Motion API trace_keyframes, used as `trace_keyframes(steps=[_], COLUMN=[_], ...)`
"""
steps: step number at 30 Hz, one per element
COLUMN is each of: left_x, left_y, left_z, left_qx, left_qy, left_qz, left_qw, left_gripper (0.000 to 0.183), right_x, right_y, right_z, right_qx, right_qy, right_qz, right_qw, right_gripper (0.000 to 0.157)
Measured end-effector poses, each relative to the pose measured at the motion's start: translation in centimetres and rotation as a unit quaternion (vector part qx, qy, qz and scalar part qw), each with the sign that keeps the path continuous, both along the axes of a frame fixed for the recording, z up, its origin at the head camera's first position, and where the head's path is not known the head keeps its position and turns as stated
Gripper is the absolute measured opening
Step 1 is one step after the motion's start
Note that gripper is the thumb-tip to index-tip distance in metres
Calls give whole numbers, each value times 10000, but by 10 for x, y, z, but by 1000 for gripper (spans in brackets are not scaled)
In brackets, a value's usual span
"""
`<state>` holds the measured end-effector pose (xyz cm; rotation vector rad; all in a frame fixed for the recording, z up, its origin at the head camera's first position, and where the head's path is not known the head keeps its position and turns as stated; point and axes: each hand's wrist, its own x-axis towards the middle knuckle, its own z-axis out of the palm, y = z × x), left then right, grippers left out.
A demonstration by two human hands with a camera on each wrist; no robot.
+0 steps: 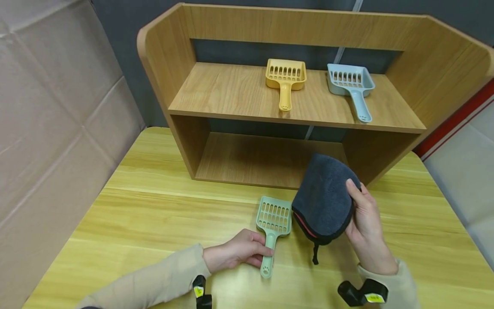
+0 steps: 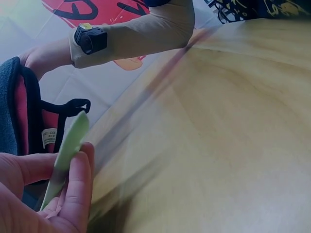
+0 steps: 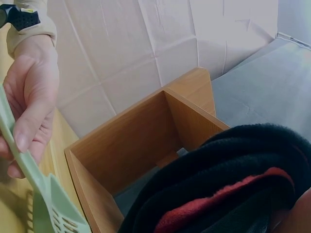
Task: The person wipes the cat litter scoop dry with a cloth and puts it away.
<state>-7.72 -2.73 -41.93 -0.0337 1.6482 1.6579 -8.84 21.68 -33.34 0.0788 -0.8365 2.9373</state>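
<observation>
My left hand pinches the handle of a green slotted litter scoop between thumb and fingers, low over the table. In the left wrist view the handle shows edge-on between the fingers. To the right, my right hand grips a dark blue-grey fabric mitt with a red lining and a black hanging loop, thumb on its outer face. The mitt's lower left edge comes close beside the scoop's head. In the right wrist view the mitt hides most of that hand.
A two-level wooden shelf stands at the back of the table. On its upper board lie a yellow litter scoop and a light blue litter scoop. The mitt overlaps the shelf's lower right part in the head view.
</observation>
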Motion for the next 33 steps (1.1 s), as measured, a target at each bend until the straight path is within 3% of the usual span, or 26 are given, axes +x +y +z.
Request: trace_keyframes(steps=[7, 18, 24, 33], left_x=[-3, -6, -7, -8], left_y=[-4, -6, -2, 9], left_z=[6, 17, 25, 34], left_qx=[38, 358, 354, 431], left_qy=[363, 1002, 1247, 1789], left_qz=[116, 80, 104, 173], left_qw=[9993, 9943, 9915, 9828], left_gripper=[12, 14, 15, 15], right_x=[1, 1, 1, 0], right_y=[0, -10, -19, -34], right_z=[1, 3, -1, -9], right_qx=[111, 1086, 1704, 2995], right_qy=[45, -161, 42, 918], right_qz=[-220, -1426, -1944, -2070], right_qw=[9997, 9837, 9660, 9268], right_gripper=[16, 9, 9, 13])
